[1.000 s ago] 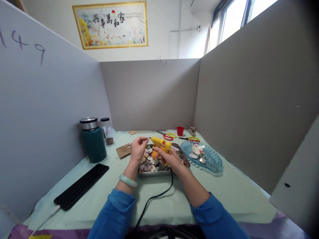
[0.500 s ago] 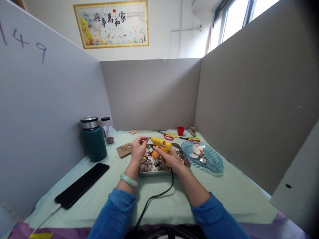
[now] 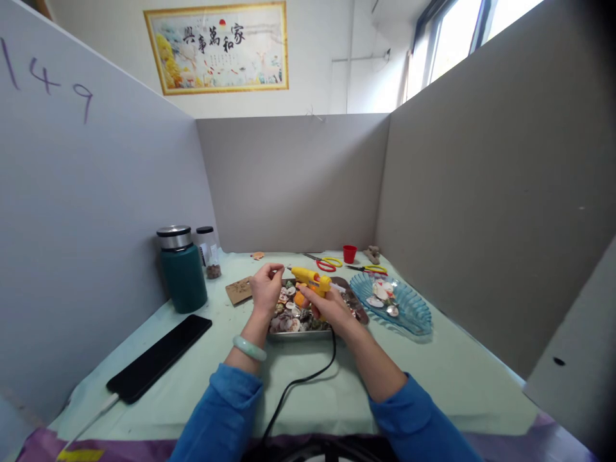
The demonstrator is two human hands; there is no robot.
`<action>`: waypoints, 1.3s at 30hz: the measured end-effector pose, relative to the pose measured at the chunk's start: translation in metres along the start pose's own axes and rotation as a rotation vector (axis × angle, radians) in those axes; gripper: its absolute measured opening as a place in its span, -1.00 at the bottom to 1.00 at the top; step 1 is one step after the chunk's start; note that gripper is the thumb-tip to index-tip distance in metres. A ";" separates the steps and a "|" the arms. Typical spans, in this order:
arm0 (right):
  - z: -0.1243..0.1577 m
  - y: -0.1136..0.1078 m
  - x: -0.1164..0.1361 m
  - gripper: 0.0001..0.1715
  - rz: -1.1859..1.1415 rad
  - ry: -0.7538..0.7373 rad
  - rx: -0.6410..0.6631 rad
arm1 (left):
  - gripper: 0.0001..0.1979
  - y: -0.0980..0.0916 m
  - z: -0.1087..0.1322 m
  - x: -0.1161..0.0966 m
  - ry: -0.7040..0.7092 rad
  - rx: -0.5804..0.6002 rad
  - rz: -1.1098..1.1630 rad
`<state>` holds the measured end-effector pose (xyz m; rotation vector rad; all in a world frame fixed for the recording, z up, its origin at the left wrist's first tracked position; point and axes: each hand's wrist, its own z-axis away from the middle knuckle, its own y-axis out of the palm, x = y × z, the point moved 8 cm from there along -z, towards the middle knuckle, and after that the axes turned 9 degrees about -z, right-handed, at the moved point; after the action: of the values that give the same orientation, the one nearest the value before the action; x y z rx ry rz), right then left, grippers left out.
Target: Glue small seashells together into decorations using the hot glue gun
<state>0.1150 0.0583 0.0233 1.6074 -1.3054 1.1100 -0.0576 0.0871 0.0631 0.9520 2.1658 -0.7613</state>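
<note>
My right hand (image 3: 327, 305) is wrapped round a yellow hot glue gun (image 3: 308, 277), its nozzle pointing left. A black cord (image 3: 308, 378) runs from the gun's handle down to the table's front edge. Close to the nozzle tip, my left hand (image 3: 266, 287) has its fingertips pinched together; whatever they hold is too small to make out. Under both hands lies a metal tray (image 3: 301, 335) filled with shells and small stones (image 3: 291, 321). A brown card (image 3: 239, 291) sits just left of my left hand.
To the right is a blue glass dish (image 3: 416, 314) with some shells in it. Behind stand a red cup (image 3: 350, 254) and two pairs of scissors (image 3: 330, 263). On the left are a green flask (image 3: 181, 273), a jar (image 3: 208, 250) and a phone (image 3: 161, 356) on a cable.
My left fingertips have drawn slightly back from the glue gun's nozzle, leaving a small gap. My right hand keeps the gun nearly still.
</note>
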 end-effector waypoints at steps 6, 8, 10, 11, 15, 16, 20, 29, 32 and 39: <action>-0.001 -0.001 -0.001 -0.60 0.007 -0.017 -0.009 | -0.84 0.001 0.000 -0.001 0.018 -0.005 -0.024; -0.001 0.000 0.001 -0.61 0.009 -0.016 -0.007 | -0.84 0.001 0.000 -0.002 0.035 -0.006 -0.040; 0.000 0.000 0.003 -0.60 0.020 -0.017 -0.009 | -0.84 0.000 0.000 -0.003 0.042 -0.009 -0.044; 0.000 0.000 0.003 -0.60 0.024 -0.016 -0.010 | -0.84 0.000 0.000 -0.002 0.037 -0.011 -0.038; 0.001 0.000 0.003 -0.61 0.011 -0.010 -0.009 | -0.83 0.002 0.000 0.003 -0.027 0.006 0.021; 0.001 0.000 0.003 -0.60 0.008 -0.012 -0.010 | -0.83 0.002 0.000 0.005 -0.043 0.014 0.031; 0.000 -0.001 0.001 -0.58 0.016 -0.021 -0.010 | -0.82 0.006 0.000 0.008 -0.070 0.034 0.036; 0.000 -0.001 0.000 -0.59 0.023 -0.007 -0.019 | -0.79 0.008 -0.001 0.012 -0.101 0.049 0.095; 0.000 -0.001 0.000 -0.59 0.023 -0.013 -0.012 | -0.78 0.010 -0.001 0.013 -0.098 0.056 0.104; 0.000 -0.002 -0.001 -0.58 0.004 -0.006 -0.024 | -0.79 0.009 -0.001 0.013 -0.143 0.055 0.141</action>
<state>0.1164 0.0593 0.0224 1.5925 -1.3221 1.0890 -0.0580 0.0984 0.0517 1.0338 1.9421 -0.7995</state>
